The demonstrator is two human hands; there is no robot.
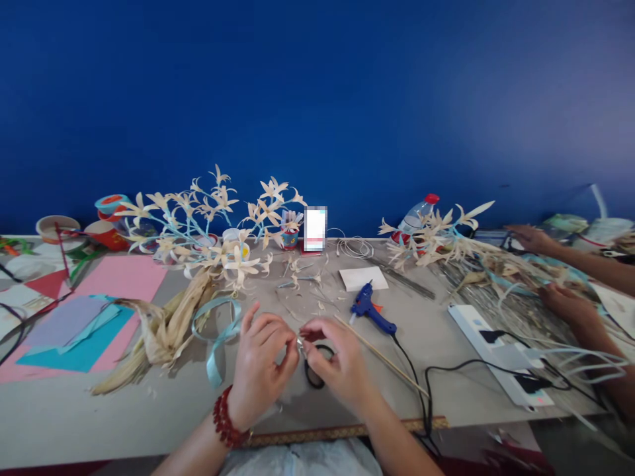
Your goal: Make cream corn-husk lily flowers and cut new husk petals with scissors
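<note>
My left hand (260, 367) and my right hand (335, 363) meet over the grey table (74, 423) near its front edge. Both pinch something small and pale (299, 342) between their fingertips; I cannot make out what it is. Under my right hand lie black-handled scissors (313, 380). A thin wooden stick (381, 360) runs diagonally just right of my right hand. A light blue ribbon (217, 330) curls left of my left hand. A red bead bracelet (224, 423) sits on my left wrist.
Dried corn husks (159, 337) and husk flower sprays (208, 218) lie left and behind. A blue glue gun (370, 309) with black cord, a white power strip (496, 350), coloured paper sheets (99, 311), cups, a water bottle (417, 215). Another person's hands (560, 297) work at the right.
</note>
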